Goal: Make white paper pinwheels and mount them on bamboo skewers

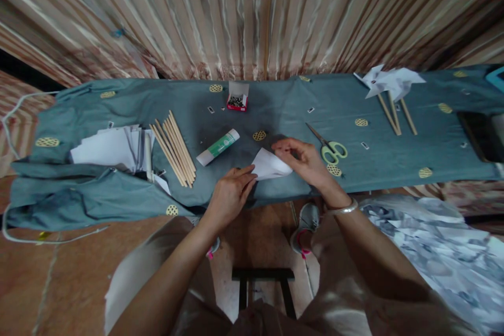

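Observation:
A piece of white paper, partly folded over, lies on the cloth-covered table in front of me. My left hand grips its left corner between thumb and fingers. At the paper's right side, my right hand has its fingers bent round the edge, and part of that edge is hidden behind them. A green and white glue stick rests to the left of the paper. Scissors with light green handles lie just beyond my right hand.
Left are several wooden sticks and a stack of white paper. A small red box of metal pins stands open at the back. Paper pinwheels on sticks and a dark phone lie right. A bag of paper pieces sits below.

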Motion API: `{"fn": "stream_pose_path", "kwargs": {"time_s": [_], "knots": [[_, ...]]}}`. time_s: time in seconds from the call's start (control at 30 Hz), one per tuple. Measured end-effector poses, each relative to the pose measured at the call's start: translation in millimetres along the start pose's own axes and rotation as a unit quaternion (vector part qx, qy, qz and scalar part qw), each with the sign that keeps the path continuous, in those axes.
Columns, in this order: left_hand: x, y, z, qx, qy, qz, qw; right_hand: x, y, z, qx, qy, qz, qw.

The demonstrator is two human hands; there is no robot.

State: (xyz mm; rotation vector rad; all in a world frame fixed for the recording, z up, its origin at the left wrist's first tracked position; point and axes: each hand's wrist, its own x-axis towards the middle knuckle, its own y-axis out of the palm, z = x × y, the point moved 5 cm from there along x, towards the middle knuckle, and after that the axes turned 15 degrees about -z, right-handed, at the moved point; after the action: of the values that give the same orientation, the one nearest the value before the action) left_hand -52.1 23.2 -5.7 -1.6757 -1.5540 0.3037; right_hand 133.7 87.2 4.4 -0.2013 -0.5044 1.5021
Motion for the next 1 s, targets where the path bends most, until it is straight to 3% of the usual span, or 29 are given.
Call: {"fn": "stream_pose_path", "kwargs": {"time_s": [0.1,0.3,0.4,0.53,0.63,0.73,1.0], "knots": [[1.9,-0.3,-0.1,0.004,-0.001,0.002,1.0,-23.6,-9.5,4.2,-0.004,-0.012,0.056,0.998],[3.7,-7.5,-7.2,0.007,0.004,-0.025,1.0,-35.5,-6.8,-10.6,-0.035,0.018,0.029,0.999],[0.0,-7.4,-24.0,0.051,0.062,-0.057,0.995,-30.8,-2.7,-13.6,-0.07,0.014,0.011,0.997],[-16.0,14.0,-44.7,0.053,0.172,-0.021,0.983,-25.5,-1.4,-3.7,-0.098,-0.074,-0.007,0.992],[-25.4,29.5,-40.9,0.087,0.158,-0.008,0.984,-24.9,0.5,1.2,-0.109,-0.12,0.001,0.987],[-31.3,38.6,-35.8,0.112,0.146,0.018,0.983,-24.4,1.7,-0.4,-0.125,-0.116,-0.004,0.985],[-33.1,40.9,-36.3,0.156,0.15,0.039,0.976,-22.8,3.9,-3.8,-0.15,-0.103,-0.031,0.983]]}}
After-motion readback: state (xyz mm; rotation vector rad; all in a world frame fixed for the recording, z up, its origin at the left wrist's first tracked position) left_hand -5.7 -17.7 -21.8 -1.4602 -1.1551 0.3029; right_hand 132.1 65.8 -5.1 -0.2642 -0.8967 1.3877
